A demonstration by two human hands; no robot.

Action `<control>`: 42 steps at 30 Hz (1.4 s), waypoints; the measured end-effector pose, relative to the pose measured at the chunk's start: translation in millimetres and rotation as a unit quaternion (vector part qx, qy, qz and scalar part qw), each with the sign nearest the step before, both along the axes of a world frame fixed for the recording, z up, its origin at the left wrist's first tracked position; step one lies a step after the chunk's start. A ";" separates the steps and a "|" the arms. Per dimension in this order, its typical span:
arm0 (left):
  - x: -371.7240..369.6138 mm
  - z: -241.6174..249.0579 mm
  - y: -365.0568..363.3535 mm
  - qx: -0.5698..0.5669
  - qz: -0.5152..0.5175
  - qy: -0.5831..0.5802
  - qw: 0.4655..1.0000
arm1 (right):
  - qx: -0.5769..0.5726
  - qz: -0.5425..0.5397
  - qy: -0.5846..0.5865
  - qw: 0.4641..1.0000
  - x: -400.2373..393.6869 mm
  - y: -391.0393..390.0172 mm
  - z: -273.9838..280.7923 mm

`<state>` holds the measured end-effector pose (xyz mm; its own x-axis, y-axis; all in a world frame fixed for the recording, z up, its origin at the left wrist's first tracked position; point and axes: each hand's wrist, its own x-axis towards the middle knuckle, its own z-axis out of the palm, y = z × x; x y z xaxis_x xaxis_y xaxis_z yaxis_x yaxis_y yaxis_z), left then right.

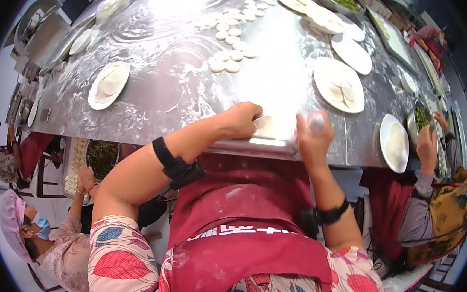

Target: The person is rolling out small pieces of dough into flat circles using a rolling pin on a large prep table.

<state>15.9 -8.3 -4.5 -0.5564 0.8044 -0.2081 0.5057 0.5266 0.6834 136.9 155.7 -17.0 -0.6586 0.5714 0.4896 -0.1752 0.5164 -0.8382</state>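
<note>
Near the front edge of the floury metal table, my left hand (242,119) is closed, pinching the rim of a thin pale dough wrapper (264,125). Just to the right, my right hand (315,140) is wrapped round a rolling pin; only its pale rounded end (316,121) shows clearly, and the rest is hidden or washed out by glare. Further back lie several small flattened dough pieces (233,55) in a loose cluster. A white oval plate (327,65) with stacked round wrappers (341,93) stands behind my right hand.
Another plate of wrappers (108,85) is at the left, and one (395,143) at the right edge. More plates (352,54) stand at the back right. Co-workers sit on both sides; a person's hand (426,146) at right is beside a bowl of green filling (422,117).
</note>
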 end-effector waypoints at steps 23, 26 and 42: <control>-13.1 -9.0 9.8 0.022 0.017 -0.011 1.000 | -0.033 0.015 -0.011 0.999 5.4 1.8 -6.9; -11.6 -2.9 -2.8 0.024 0.012 -0.043 0.999 | -0.088 0.026 -0.002 0.996 17.9 -7.0 -8.8; -4.2 8.8 -8.9 -0.008 -0.021 -0.015 1.000 | -0.049 0.041 0.011 0.998 40.8 -13.2 0.4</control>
<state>11.6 -17.3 4.3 -0.5155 0.8236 -0.2365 0.5075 0.5158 0.6902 177.6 142.4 -16.6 -0.6955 0.5613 0.4487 -0.2326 0.4150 -0.8796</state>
